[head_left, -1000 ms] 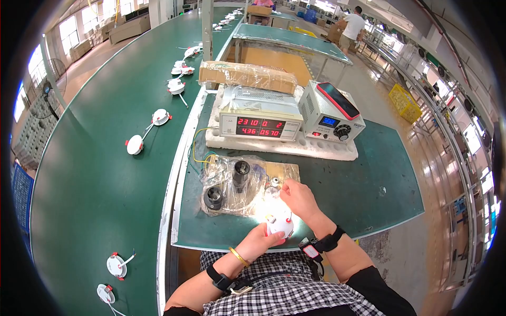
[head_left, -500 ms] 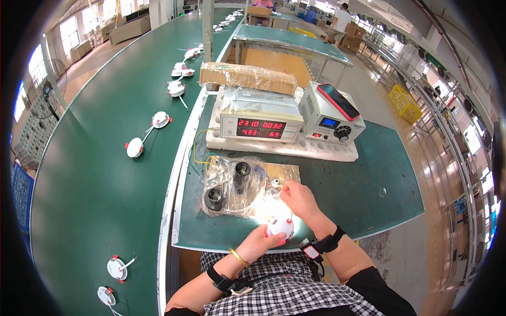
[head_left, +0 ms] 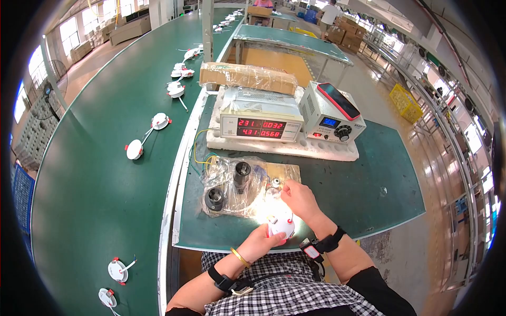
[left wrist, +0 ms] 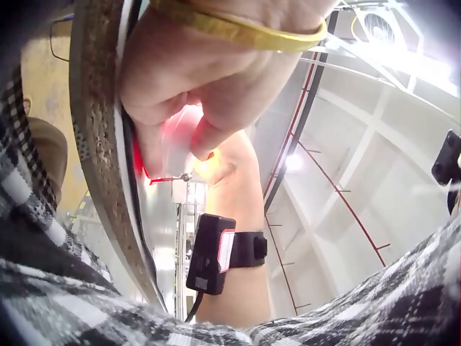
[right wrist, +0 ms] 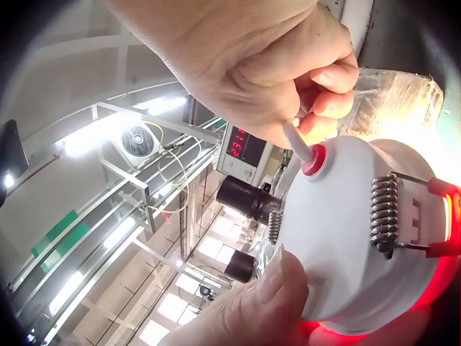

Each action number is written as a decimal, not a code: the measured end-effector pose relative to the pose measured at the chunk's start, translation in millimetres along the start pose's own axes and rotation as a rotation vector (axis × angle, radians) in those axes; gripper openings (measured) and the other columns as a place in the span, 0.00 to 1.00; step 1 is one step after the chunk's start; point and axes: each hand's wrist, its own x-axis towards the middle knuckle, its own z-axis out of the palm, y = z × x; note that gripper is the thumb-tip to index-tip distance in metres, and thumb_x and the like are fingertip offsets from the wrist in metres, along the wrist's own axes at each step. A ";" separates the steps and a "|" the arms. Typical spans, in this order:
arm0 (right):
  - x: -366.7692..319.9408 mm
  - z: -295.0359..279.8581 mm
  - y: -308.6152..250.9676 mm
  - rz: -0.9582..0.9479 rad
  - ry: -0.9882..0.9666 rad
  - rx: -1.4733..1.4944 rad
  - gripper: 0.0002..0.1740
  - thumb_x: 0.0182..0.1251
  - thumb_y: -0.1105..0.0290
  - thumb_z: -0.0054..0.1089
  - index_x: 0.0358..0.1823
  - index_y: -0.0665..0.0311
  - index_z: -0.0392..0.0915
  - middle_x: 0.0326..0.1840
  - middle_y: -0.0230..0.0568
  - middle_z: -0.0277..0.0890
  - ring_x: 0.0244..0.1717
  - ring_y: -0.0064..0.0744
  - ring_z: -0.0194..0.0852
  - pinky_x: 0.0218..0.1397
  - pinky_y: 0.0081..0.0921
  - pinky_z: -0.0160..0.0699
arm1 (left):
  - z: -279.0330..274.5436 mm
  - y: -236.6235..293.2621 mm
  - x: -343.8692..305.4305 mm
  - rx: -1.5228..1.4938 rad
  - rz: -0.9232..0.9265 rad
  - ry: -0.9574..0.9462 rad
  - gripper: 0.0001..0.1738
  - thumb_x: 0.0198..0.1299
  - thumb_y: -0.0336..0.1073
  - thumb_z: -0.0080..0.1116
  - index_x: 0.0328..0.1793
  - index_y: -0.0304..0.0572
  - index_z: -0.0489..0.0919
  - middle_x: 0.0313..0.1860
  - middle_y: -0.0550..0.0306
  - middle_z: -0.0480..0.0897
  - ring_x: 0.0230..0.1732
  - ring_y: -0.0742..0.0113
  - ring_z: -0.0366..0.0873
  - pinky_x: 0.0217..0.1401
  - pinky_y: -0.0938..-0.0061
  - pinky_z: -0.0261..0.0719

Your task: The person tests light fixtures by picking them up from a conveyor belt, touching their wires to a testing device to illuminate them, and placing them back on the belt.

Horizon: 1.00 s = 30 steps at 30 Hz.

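A round white lamp (head_left: 281, 226) with spring clips glows brightly on its far side, just above the table's near edge. My left hand (head_left: 256, 243) grips its rim, thumb on the white back, as the right wrist view shows too (right wrist: 338, 238). Curled fingers of my right hand (head_left: 301, 201) pinch the lamp's short white cable (right wrist: 297, 141) close to the red grommet (right wrist: 314, 160). Beyond the hands lies a plastic-wrapped board (head_left: 226, 181) with two black sockets, one upright (head_left: 242, 176) and one lower left (head_left: 214, 198).
A meter with red digits (head_left: 261, 128) and a power supply (head_left: 332, 118) carrying a red-edged phone (head_left: 339, 101) stand on white foam (head_left: 284, 147). A taped carton (head_left: 247, 77) lies on the meter. Several white lamps (head_left: 135, 149) rest on the green belt at left.
The meter's red digits have changed. Both hands and the lamp have hardly moved. In the background, a person in a white shirt has moved left.
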 end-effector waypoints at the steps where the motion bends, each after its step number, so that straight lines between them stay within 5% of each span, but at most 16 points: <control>1: -0.1 -0.3 -0.3 -0.001 -0.001 -0.006 0.10 0.58 0.64 0.55 0.32 0.64 0.76 0.28 0.53 0.79 0.34 0.54 0.79 0.39 0.44 0.77 | -0.6 -1.2 0.6 -0.003 0.004 -0.007 0.20 0.67 0.30 0.52 0.62 0.29 0.68 0.56 0.52 0.77 0.55 0.68 0.76 0.59 0.76 0.77; 13: 0.3 4.6 3.8 -0.050 0.061 0.000 0.09 0.57 0.66 0.57 0.31 0.66 0.76 0.26 0.52 0.78 0.31 0.52 0.79 0.35 0.40 0.76 | 1.5 5.2 -2.3 -0.145 -0.020 -0.007 0.20 0.66 0.31 0.54 0.62 0.31 0.68 0.55 0.53 0.77 0.54 0.68 0.77 0.56 0.78 0.77; 18: -7.3 -3.6 -5.6 -0.032 0.059 0.012 0.09 0.58 0.66 0.53 0.31 0.64 0.75 0.27 0.51 0.79 0.32 0.55 0.79 0.37 0.46 0.76 | 0.5 16.9 -8.7 -0.351 -0.034 -0.049 0.30 0.74 0.51 0.35 0.69 0.32 0.62 0.63 0.49 0.72 0.62 0.59 0.73 0.65 0.65 0.74; 30: -32.9 -20.9 -54.0 -0.191 0.153 0.157 0.08 0.63 0.65 0.54 0.34 0.63 0.74 0.24 0.49 0.78 0.28 0.54 0.78 0.32 0.43 0.75 | 6.9 39.4 -49.1 -0.383 -0.005 -0.072 0.27 0.74 0.47 0.38 0.70 0.34 0.61 0.63 0.50 0.73 0.62 0.61 0.73 0.63 0.67 0.75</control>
